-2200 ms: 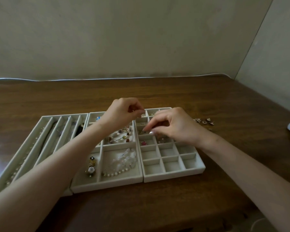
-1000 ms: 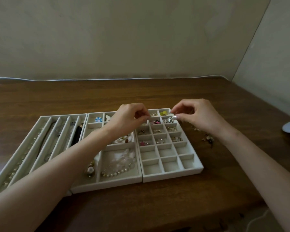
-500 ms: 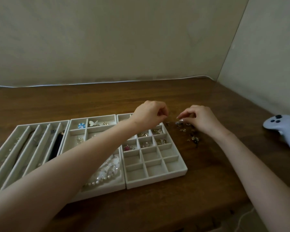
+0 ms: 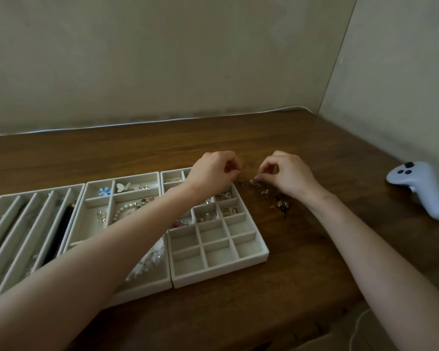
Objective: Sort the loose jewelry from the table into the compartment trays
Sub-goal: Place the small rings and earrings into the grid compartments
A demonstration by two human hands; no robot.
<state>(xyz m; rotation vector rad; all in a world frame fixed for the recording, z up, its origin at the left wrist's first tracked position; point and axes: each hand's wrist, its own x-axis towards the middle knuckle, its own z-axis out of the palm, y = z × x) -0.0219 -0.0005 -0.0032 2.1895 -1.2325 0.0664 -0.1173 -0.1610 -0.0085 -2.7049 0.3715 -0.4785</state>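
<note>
Just right of the box tray (image 4: 221, 274), on the brown surface (image 4: 162, 145), sits the loose jewelry (image 4: 266, 192), a little heap of small shiny bits. Our right hand (image 4: 287, 176) has moved. A moment ago it was over the far boxes of the box tray. Now it is off the tray and down on the heap. Its fingers are curled, and the tips pinch a bit at the far end of the heap.

Our left hand (image 4: 211, 173) has slid over too. It hangs above the far right corner of the box tray, close to the right hand. Its thumb and finger are pressed together, but we cannot tell if something tiny is between them.

We think the last bit is put away and a new pick is starting. Many bits wait on the surface, and the near boxes have nothing in them yet. Left of the box tray lies another tray (image 4: 123, 177) with pearls. Far to the right lies a white game controller (image 4: 421, 188).
</note>
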